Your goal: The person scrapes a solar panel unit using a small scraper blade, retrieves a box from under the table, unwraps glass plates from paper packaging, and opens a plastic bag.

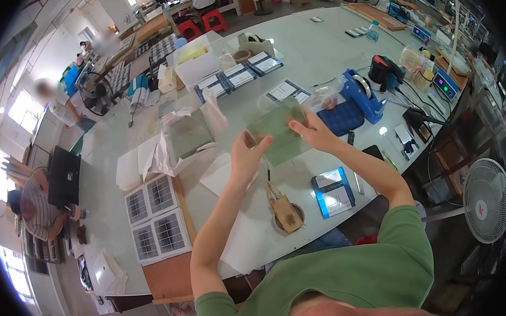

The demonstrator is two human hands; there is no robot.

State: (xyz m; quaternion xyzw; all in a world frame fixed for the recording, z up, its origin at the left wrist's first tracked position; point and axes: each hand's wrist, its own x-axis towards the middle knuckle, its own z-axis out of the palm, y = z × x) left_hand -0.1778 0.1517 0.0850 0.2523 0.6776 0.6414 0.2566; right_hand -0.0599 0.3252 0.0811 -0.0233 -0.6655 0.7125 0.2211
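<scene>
A translucent greenish sheet (278,145), glass or plastic, is held up above the table between my two hands. My left hand (248,155) grips its left side, with the thumb on the near face. On the right, my right hand (315,132) pinches the sheet's edge, thumb also on the face. White paper (222,174) lies on the table just left of and below the sheet. Nearer to me, a tan cloth-like pad (285,213) rests over a round ring. A blue-edged panel (333,192) lies to its right.
At left stand white-framed dark gridded panels (158,216) and a greenish stack (188,134) among crumpled wrapping paper. A blue tape dispenser (362,96) and a blue control box (445,84) with cables are at right. Several blue-edged panels (239,75) lie farther back. A white fan (487,200) stands at the right.
</scene>
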